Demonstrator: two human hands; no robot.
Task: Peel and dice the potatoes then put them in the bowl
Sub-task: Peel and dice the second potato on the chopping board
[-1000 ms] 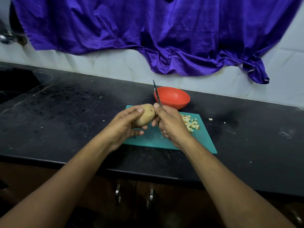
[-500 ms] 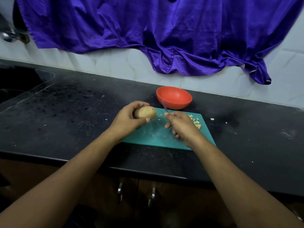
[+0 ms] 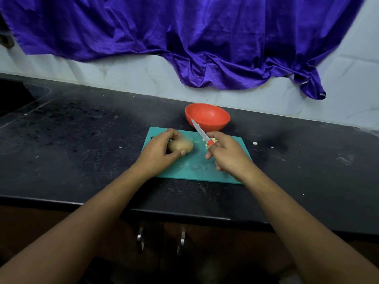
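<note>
A whole brown potato with its skin on lies on the teal cutting board. My left hand grips it from the left and pins it down. My right hand holds a small knife with a red handle, its blade pointing up and left toward the bowl, apart from the potato. The red bowl stands just behind the board and looks empty. A few diced potato bits show behind my right hand; the rest of that pile is hidden by it.
The board sits on a black counter with scattered crumbs and two stray potato bits to the right. A purple cloth hangs on the white wall behind. A dark sink area lies far left. Cabinet handles are below the edge.
The potato has come down from the air onto the board under my left hand. My right hand moved away to the right and tilted the knife blade from upright to a slant.
</note>
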